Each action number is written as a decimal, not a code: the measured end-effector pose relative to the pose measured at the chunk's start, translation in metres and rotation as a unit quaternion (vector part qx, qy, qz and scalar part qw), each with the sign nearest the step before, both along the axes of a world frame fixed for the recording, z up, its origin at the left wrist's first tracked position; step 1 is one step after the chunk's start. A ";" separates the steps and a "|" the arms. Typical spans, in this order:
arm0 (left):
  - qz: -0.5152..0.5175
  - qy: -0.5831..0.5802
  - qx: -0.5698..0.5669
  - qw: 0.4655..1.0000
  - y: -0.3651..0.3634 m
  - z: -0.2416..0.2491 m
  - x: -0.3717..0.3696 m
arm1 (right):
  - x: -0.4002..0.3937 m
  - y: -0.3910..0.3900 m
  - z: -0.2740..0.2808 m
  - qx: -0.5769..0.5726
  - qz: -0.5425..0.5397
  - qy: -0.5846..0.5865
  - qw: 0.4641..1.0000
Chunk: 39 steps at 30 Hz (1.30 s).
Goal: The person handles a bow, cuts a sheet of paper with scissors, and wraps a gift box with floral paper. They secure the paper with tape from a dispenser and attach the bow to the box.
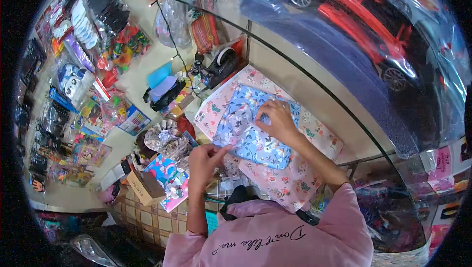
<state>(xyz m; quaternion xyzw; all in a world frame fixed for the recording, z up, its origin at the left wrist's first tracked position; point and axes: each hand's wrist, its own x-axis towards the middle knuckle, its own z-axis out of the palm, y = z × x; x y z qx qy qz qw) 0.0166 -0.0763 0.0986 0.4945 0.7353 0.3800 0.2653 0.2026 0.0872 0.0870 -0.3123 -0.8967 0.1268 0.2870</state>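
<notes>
A flat, roughly rectangular bundle of blue floral paper (273, 156) lies on a larger sheet of pink floral paper (295, 188). My left hand (202, 162) is at the bundle's near left edge, thumb and forefinger brought together. Over the middle of the bundle, my right hand (278, 119) has its fingers curled into a pinch. A pale, shiny patch shows on the blue paper between the hands. What either pinch holds, if anything, is too small to make out.
Left of the papers are a crumpled silvery rosette (160, 136), a brown box (145, 188) and a colourful printed packet (167, 178). A dark glass edge (314, 77) runs diagonally beyond the work, with a packaged red toy car (364, 26) past it. Bagged goods (93, 31) hang left.
</notes>
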 end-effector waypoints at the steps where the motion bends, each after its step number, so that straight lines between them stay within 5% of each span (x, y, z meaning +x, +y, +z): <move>1: 0.021 -0.007 0.003 1.000 -0.002 0.007 -0.001 | 0.000 0.006 0.007 -0.001 0.013 0.003 1.000; 8: 0.043 0.038 0.202 0.978 0.028 0.019 -0.042 | -0.044 0.027 0.069 -0.091 0.163 0.007 0.982; 13: -0.017 0.056 0.245 0.968 0.088 -0.001 -0.088 | -0.118 0.069 0.041 -0.096 0.220 -0.028 0.970; 15: -0.032 0.097 0.276 0.956 0.115 -0.017 -0.103 | -0.147 0.089 0.020 -0.248 0.164 0.003 0.955; 16: -0.039 0.118 0.292 0.948 0.129 -0.027 -0.111 | -0.161 0.101 0.008 -0.321 0.134 0.020 0.937; 17: -0.047 0.124 0.288 0.949 0.141 -0.040 -0.117 | -0.173 0.116 -0.017 -0.471 0.115 0.122 0.866; 20: -0.037 0.101 0.276 0.955 0.165 -0.060 -0.127 | -0.178 0.125 -0.004 -0.682 0.001 0.147 0.717; 28: -0.038 0.027 0.230 0.972 0.197 -0.085 -0.136 | -0.199 0.133 -0.037 -0.702 -0.066 0.223 0.673; 35: -0.041 0.023 0.280 0.959 0.211 -0.106 -0.141 | -0.207 0.129 -0.055 -0.676 -0.121 0.237 0.687; 39: -0.019 -0.024 0.320 0.947 0.209 -0.107 -0.135 | -0.211 0.119 -0.047 -0.682 -0.157 0.296 0.649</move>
